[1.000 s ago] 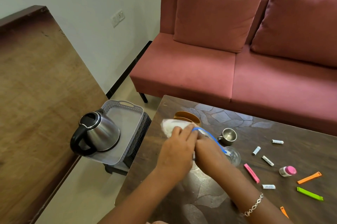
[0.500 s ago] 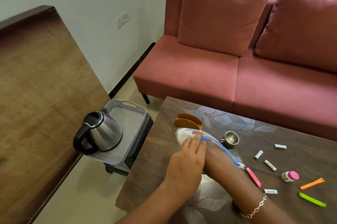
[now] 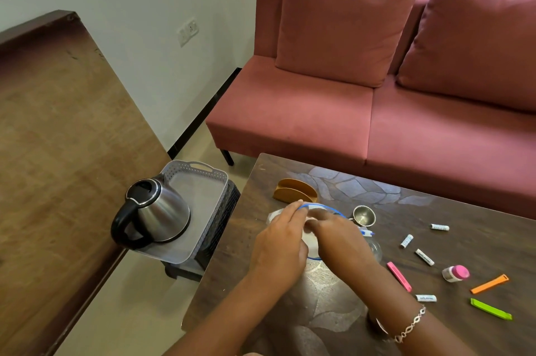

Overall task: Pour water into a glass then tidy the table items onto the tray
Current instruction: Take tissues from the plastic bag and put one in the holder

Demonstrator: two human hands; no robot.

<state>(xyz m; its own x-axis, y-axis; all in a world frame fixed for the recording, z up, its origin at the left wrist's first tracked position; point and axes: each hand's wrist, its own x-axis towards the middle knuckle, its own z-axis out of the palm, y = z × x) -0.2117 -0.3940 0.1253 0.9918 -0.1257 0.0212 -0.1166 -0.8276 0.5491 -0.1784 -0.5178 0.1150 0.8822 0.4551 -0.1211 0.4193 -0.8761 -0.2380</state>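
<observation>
My left hand (image 3: pixel 278 245) and my right hand (image 3: pixel 340 239) both hold a clear pouch with a blue zip edge (image 3: pixel 322 205) and white contents, low over the coffee table (image 3: pixel 435 210). The left fingers pinch the blue edge, and the right fingers curl onto the white part. A clear glass (image 3: pixel 376 250) stands just right of my right hand, mostly hidden by it. A steel kettle (image 3: pixel 156 210) sits on the grey tray (image 3: pixel 208 178), which rests on a black stool left of the table.
A small steel cup (image 3: pixel 364 215) and an orange holder (image 3: pixel 294 193) stand beyond the hands. Several white tubes, a pink clip (image 3: pixel 399 276), an orange clip (image 3: pixel 489 283), a green clip (image 3: pixel 490 309) and a pink-capped jar (image 3: pixel 455 273) lie at the right. A red sofa (image 3: pixel 377 112) stands behind.
The pouch's blue edge was a straight diagonal strip and now curves in a loop between my hands. Both hands have stayed on the pouch and shifted slightly.
</observation>
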